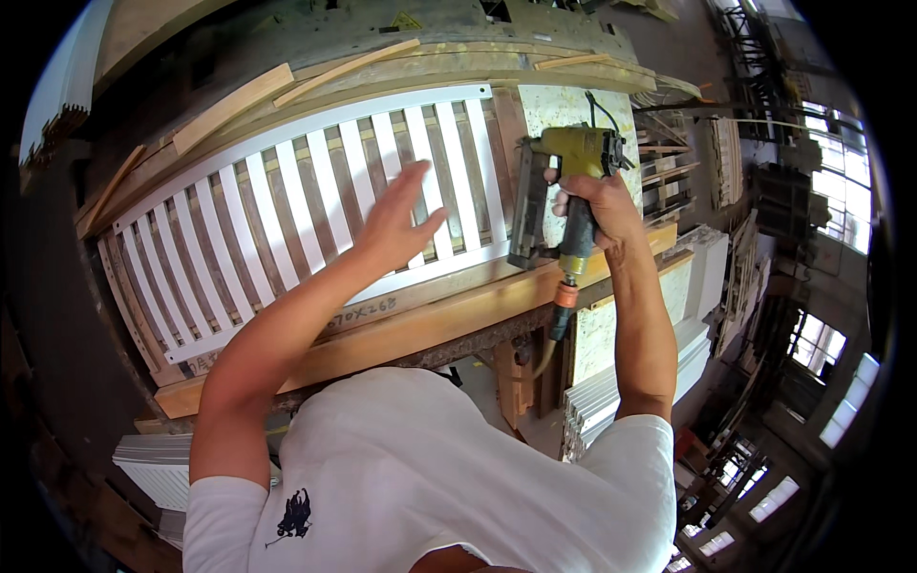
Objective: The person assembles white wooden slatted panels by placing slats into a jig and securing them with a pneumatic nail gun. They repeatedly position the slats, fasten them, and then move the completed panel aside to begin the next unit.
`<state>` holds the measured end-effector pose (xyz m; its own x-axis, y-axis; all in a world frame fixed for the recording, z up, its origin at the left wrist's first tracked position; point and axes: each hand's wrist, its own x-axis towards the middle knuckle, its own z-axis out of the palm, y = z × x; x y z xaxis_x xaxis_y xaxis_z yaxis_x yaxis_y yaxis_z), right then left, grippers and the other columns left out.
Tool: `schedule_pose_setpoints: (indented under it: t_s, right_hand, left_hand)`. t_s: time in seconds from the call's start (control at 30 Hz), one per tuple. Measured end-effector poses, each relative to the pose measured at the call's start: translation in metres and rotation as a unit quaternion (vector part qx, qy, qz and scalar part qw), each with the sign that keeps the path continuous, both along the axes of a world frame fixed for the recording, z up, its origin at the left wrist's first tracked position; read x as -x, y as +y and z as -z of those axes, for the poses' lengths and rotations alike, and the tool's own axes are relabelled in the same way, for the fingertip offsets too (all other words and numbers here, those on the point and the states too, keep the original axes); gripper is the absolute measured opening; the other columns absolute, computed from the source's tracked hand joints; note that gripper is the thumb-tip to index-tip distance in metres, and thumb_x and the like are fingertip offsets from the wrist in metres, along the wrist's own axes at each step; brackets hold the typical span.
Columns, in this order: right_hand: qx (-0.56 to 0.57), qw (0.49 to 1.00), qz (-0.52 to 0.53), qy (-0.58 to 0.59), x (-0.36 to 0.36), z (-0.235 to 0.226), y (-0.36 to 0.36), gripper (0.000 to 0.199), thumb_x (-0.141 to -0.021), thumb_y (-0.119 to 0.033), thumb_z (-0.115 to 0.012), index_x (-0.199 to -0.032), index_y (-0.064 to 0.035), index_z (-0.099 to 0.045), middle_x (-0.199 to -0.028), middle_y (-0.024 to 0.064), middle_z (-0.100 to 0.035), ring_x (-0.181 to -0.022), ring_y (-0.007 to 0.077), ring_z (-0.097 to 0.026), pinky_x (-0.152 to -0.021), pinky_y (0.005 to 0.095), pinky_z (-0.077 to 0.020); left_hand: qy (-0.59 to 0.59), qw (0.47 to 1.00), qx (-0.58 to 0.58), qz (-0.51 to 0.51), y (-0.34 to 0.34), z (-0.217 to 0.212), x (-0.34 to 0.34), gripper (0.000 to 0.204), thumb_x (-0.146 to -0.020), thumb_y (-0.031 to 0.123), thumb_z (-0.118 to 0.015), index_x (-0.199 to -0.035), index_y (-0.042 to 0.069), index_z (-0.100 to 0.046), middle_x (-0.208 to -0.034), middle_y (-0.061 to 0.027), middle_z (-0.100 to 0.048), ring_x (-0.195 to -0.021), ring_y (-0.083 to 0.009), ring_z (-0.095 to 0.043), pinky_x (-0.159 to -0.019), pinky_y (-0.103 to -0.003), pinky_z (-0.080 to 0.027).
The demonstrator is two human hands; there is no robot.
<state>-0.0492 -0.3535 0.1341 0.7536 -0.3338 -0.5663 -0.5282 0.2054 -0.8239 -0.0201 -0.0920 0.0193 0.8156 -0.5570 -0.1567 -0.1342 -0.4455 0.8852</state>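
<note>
A white slatted panel (pixel 299 204) lies flat in a wooden frame on the workbench. Over its slats, toward the right half, is my left hand (pixel 394 227), empty, with the fingers stretched out and the thumb apart. Whether it touches the slats I cannot tell. My right hand (pixel 600 202) is wrapped round the handle of a yellow-green and black pneumatic nail gun (pixel 573 148). The gun is held just beyond the panel's right end. An orange and black air hose coupling (pixel 564 304) joins its lower end, and a hose trails down from there.
A long wooden beam (pixel 420 332) edges the bench's near side. Loose wood strips (pixel 234 108) lie along the far side. A pale board (pixel 549 103) sits right of the panel. Stacked white slats (pixel 597 401) stand near my right arm, and white panels (pixel 153 470) at lower left.
</note>
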Motion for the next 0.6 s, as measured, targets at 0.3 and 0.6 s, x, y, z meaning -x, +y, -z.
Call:
schedule_pose_setpoints:
  t_s: [0.3,0.6]
  right_hand:
    - [0.064,0.992,-0.096,0.058,-0.075,0.032,0.011,0.022,-0.077,-0.003,-0.064,-0.095,0.0093,-0.067,-0.063,0.0065,-0.059,-0.052,0.0130,-0.054,-0.049,0.0251,-0.0433]
    - [0.047,0.992,-0.102,0.061,-0.085,0.043,0.016,0.023,-0.075,0.000,-0.062,-0.095,0.0110,-0.065,-0.060,0.0084,-0.057,-0.049,0.0155,-0.054,-0.048,0.0270,-0.0445]
  left_hand:
    - [0.233,0.947,0.208,-0.078,-0.121,0.005,-0.046,0.031,-0.085,0.014,-0.067,-0.109,0.000,-0.052,-0.089,-0.0064,-0.070,-0.084,-0.0128,-0.065,-0.080,-0.029,-0.050]
    - [0.194,0.962,0.151,-0.122,-0.123,0.020,-0.049,0.030,-0.080,0.015,-0.068,-0.101,-0.002,-0.055,-0.084,-0.0139,-0.071,-0.085,-0.0321,-0.068,-0.080,-0.039,-0.052]
